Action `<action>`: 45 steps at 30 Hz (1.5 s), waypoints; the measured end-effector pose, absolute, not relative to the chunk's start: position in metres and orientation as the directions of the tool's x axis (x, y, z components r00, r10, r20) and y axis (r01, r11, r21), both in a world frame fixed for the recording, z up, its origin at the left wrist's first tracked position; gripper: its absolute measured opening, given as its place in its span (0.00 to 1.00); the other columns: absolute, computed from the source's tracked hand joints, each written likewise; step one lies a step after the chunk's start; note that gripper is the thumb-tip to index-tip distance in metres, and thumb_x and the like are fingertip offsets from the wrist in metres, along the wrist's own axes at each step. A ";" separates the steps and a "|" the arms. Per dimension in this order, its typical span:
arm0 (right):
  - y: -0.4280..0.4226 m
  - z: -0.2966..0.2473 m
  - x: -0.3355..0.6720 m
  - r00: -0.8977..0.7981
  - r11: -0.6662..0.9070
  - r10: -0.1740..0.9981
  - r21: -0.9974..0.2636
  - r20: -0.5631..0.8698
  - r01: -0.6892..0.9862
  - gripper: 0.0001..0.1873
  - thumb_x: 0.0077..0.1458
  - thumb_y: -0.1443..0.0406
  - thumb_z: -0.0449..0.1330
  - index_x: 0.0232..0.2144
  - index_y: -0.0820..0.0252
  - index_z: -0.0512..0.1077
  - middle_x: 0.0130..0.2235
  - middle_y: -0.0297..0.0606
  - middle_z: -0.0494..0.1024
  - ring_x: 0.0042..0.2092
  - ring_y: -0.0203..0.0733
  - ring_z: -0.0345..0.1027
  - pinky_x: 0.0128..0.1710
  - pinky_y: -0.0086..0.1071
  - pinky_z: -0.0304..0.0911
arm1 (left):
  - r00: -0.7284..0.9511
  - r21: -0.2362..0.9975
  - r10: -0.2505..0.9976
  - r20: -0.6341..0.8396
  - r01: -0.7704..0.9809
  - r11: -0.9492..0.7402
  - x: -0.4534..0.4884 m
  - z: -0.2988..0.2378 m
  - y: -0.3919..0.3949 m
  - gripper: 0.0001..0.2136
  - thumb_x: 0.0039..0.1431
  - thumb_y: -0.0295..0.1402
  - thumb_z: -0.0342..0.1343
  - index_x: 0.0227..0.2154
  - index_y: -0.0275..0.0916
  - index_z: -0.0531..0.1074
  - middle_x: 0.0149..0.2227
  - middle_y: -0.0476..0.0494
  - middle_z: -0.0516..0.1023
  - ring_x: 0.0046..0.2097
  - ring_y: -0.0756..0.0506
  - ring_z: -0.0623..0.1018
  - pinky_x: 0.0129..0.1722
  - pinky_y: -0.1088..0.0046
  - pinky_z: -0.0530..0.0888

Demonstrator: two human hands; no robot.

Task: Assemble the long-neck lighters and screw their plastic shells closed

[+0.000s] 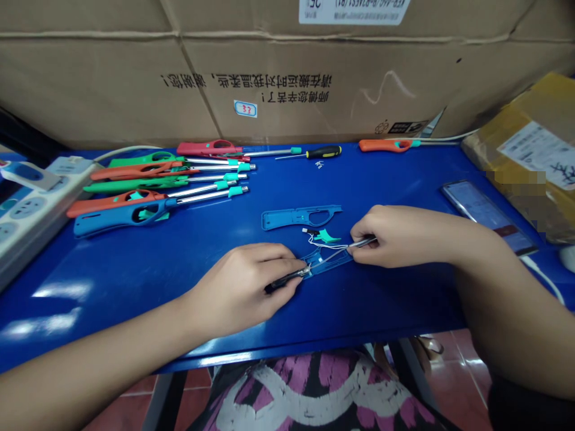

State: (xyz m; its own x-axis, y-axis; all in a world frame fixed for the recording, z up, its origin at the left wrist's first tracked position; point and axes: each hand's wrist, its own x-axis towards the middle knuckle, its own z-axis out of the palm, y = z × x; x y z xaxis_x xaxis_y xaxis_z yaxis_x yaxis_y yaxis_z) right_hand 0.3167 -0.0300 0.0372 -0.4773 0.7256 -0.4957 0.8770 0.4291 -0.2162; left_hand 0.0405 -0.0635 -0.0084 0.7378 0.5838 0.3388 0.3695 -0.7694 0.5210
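My left hand (pixel 251 284) is closed round a dark fuel tank (pixel 285 280) with a small metal valve at its end. My right hand (pixel 381 234) pinches a metal lighter tube (pixel 360 242); part of it is hidden by the fingers. A thin hose (pixel 333 256) runs between the two pieces. Beneath them lies one blue shell half (pixel 344 261), partly covered by my hands. The other blue shell half (pixel 290 219) rests just beyond, its inside facing up. Between the halves are a green trigger (pixel 330 236) and a black piece (pixel 311 232) with white wires.
Several assembled lighters (pixel 130 206) lie at the left beside a white power strip (pixel 40 203). A screwdriver (pixel 323 152) and small screws (pixel 319 164) are at the back. An orange lighter (pixel 381 145), a phone (pixel 489 215) and a taped parcel (pixel 516 161) are right. A cardboard box (pixel 135 114) stands behind.
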 end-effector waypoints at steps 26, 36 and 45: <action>-0.032 0.038 0.314 -0.464 0.443 0.729 -0.170 -0.503 0.880 0.15 0.55 0.61 0.53 0.18 0.57 0.61 0.18 0.29 0.62 0.20 0.33 0.51 0.21 0.33 0.44 | 0.609 0.578 0.625 0.489 0.311 -0.755 0.047 -0.010 -0.065 0.09 0.62 0.22 0.61 0.44 0.32 0.80 0.40 0.43 0.81 0.42 0.52 0.80 0.46 0.81 0.78; -0.032 0.039 0.313 -0.470 0.446 0.729 -0.176 -0.498 0.878 0.15 0.55 0.61 0.53 0.18 0.57 0.61 0.18 0.28 0.63 0.20 0.33 0.52 0.20 0.33 0.43 | 0.614 0.537 0.578 0.537 0.279 -0.796 0.047 -0.010 -0.064 0.09 0.61 0.21 0.62 0.44 0.32 0.79 0.39 0.43 0.81 0.41 0.52 0.80 0.44 0.79 0.78; -0.032 0.038 0.314 -0.476 0.449 0.726 -0.181 -0.497 0.875 0.15 0.55 0.61 0.53 0.18 0.57 0.60 0.18 0.29 0.62 0.20 0.33 0.50 0.21 0.33 0.43 | 0.660 0.519 0.542 0.520 0.260 -0.814 0.045 -0.015 -0.062 0.10 0.61 0.19 0.61 0.45 0.31 0.78 0.40 0.41 0.80 0.42 0.50 0.79 0.45 0.76 0.78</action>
State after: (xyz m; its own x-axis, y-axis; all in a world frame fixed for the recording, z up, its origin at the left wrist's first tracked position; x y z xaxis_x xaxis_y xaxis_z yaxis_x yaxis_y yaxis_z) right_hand 0.3139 -0.0315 0.0379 -0.4756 0.7261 -0.4966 0.8749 0.4492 -0.1812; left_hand 0.0449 -0.0620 -0.0149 0.6605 0.5420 0.5197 0.2601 -0.8144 0.5188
